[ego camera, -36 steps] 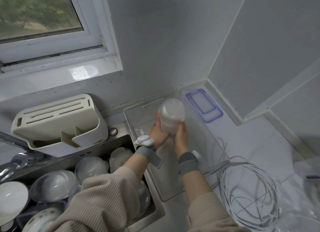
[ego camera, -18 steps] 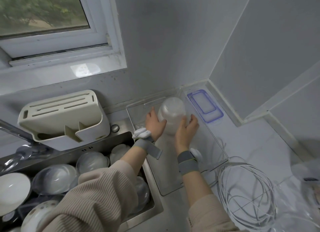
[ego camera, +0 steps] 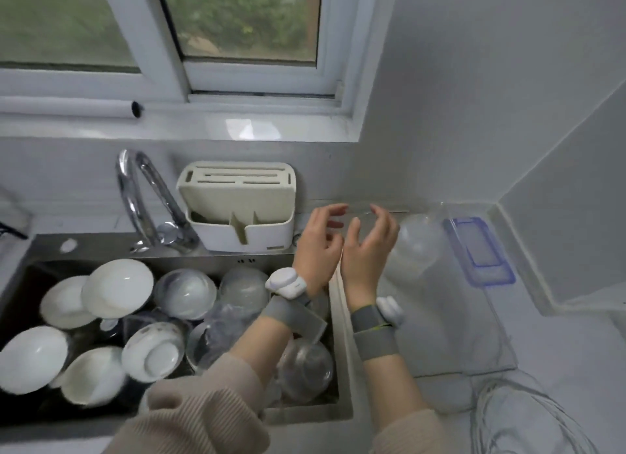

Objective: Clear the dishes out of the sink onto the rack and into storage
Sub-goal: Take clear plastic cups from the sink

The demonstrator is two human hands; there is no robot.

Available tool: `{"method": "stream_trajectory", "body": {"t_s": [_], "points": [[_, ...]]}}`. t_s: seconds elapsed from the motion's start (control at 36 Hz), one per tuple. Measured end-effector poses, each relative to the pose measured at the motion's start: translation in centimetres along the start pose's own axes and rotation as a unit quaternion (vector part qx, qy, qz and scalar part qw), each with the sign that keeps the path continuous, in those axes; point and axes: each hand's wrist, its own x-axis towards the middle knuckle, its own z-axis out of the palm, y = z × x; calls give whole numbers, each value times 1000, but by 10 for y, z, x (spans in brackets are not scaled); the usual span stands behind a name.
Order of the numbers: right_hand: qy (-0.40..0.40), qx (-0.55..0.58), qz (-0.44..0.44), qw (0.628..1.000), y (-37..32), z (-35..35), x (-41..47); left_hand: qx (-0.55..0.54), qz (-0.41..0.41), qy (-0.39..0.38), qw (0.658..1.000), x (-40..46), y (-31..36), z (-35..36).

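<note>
A stack of frosted plastic bowls (ego camera: 418,247) stands upside down inside the clear storage bin (ego camera: 474,338) on the counter, right of the sink. My left hand (ego camera: 320,247) and my right hand (ego camera: 369,247) hover side by side just left of that stack, fingers loosely spread, holding nothing. The sink (ego camera: 305,409) below my left arm holds several white bowls (ego camera: 118,287) and clear bowls (ego camera: 184,292), most of them turned over.
A cream knife block (ego camera: 237,206) stands behind the sink, next to the chrome faucet (ego camera: 145,199). A blue-rimmed lid (ego camera: 481,250) leans at the bin's far end. White coiled cable (ego camera: 528,419) lies on the counter at bottom right. A window fills the top.
Both hands let go of the stack of plastic bowls, which now stands in the bin, and drew back left toward the sink. My view swung left onto the sink.
</note>
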Motion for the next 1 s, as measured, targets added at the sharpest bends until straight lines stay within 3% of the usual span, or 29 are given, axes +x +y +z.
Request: {"method": "stream_trajectory", "body": {"t_s": [0.17, 0.33, 0.53, 0.64, 0.75, 1.0], "points": [[-124, -18, -43, 991, -22, 37, -59, 34, -53, 86, 994, -39, -29, -65], [-222, -47, -30, 973, -21, 55, -104, 47, -118, 77, 989, -77, -48, -98], [-394, -75, 104, 910, -8, 67, -155, 81, -238, 41, 967, -120, -82, -143], [-448, -142, 175, 865, 2, 65, -174, 84, -318, 74, 942, -141, -104, -163], [-494, -193, 220, 819, 9, 63, -185, 115, -412, 54, 902, -153, -122, -172], [-493, -214, 251, 805, 0, 54, -197, 164, -432, -58, 885, -168, -129, -168]]}}
